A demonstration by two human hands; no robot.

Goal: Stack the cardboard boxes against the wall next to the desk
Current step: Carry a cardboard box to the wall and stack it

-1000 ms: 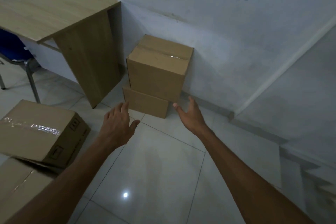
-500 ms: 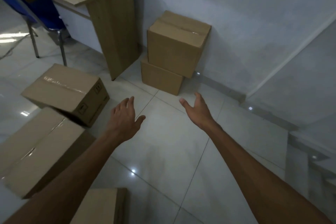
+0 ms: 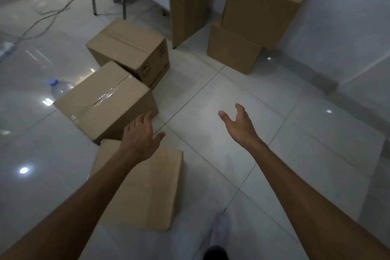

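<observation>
Both hands spread, holding nothing — left hand (image 3: 141, 141) hides the nearest box's (image 3: 145, 192) corner.

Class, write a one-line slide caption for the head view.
Open left hand and right hand reach toward loose boxes; two stacked boxes by the wall.

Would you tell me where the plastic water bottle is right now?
In the head view the plastic water bottle lies on the floor at the left, just beyond the far left corner of the middle loose box.
</observation>
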